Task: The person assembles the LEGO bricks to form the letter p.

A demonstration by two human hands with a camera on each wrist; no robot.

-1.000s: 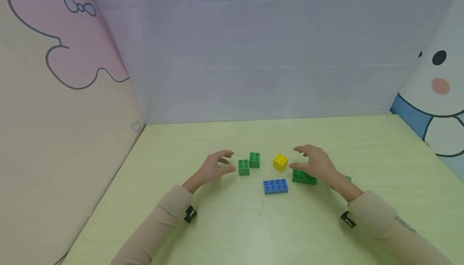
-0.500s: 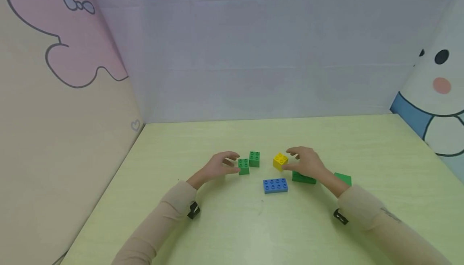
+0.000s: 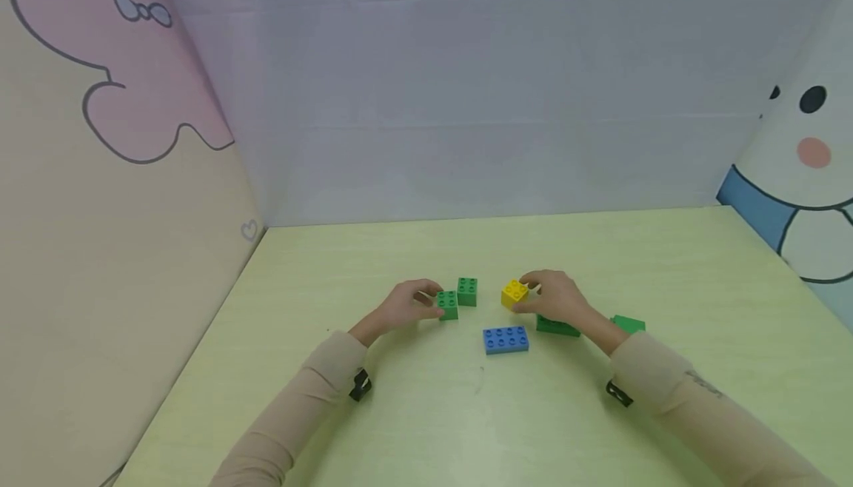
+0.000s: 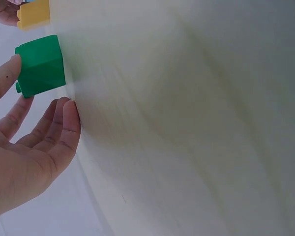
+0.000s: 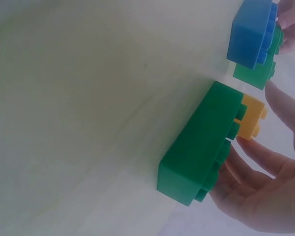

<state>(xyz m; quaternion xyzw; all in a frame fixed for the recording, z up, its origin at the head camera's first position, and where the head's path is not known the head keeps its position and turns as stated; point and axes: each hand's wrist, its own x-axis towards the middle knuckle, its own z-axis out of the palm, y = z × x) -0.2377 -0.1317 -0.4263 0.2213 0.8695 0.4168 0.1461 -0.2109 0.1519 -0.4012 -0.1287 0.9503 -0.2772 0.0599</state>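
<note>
My left hand (image 3: 406,303) has its thumb and index finger on opposite sides of a small green toy building brick (image 3: 447,306), pinching it on the table. In the left wrist view the thumb lies against the green brick (image 4: 42,66), and the other fingers are bent below it. My right hand (image 3: 556,298) holds a small yellow brick (image 3: 513,294) between thumb and fingertips at its right side. In the right wrist view a long green brick (image 5: 201,142) partly hides the yellow brick (image 5: 250,117). Both bricks stand studs up.
Another small green brick (image 3: 468,291) stands just behind the left one. A blue brick (image 3: 506,340) lies nearer, between the hands. Under the right hand sits the long green brick (image 3: 558,326); a further green piece (image 3: 629,323) is partly behind the right forearm. Walls border the table (image 3: 426,428).
The left hand has moved right and its fingers have come round the small green brick. The right hand has moved left to the yellow brick, and its fingers have come onto it.
</note>
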